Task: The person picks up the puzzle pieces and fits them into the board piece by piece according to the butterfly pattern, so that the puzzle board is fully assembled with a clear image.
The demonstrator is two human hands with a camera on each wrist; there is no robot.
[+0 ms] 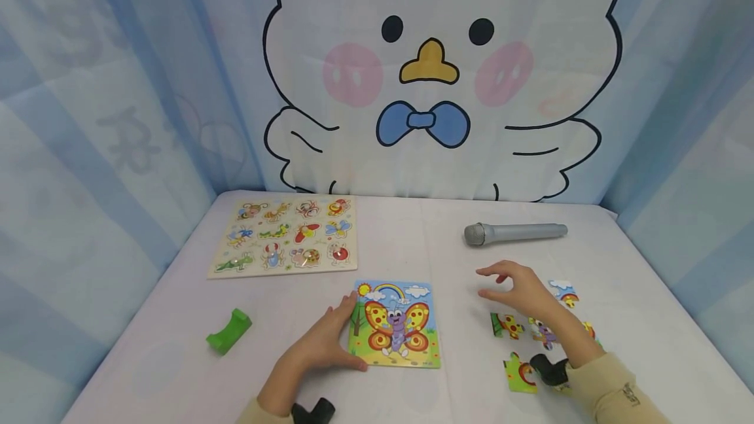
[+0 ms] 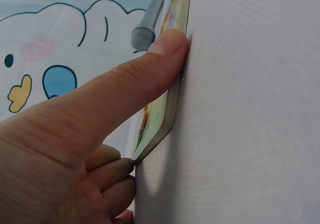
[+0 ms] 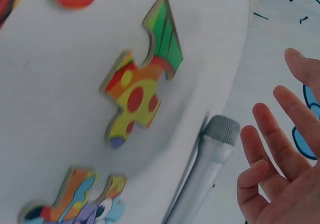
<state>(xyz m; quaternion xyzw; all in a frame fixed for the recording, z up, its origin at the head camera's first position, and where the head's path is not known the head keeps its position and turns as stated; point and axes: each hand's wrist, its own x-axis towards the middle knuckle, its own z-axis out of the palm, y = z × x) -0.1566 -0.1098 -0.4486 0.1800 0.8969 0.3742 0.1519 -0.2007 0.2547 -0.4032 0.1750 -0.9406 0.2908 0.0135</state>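
A square butterfly puzzle board point(image 1: 394, 326) lies flat near the middle of the table. My left hand point(image 1: 326, 339) holds its left side, the thumb on the lower edge and the fingers along the left edge. In the left wrist view the thumb point(image 2: 145, 69) lies against the board's edge point(image 2: 172, 102). My right hand point(image 1: 521, 290) hovers empty above the right side, fingers spread and loosely bent. Beneath and beside it lie loose jigsaw pieces, including a green-and-yellow wing piece point(image 3: 135, 92), a purple face piece point(image 1: 542, 332) and a cloud piece point(image 1: 564, 293). My right forearm partly covers others.
Behind the right hand lies a grey microphone point(image 1: 518, 233). A wooden insect puzzle board point(image 1: 288, 235) lies at the back left, and a green curved block point(image 1: 230, 331) at the left. A printed curtain point(image 1: 430, 162) stands behind the table.
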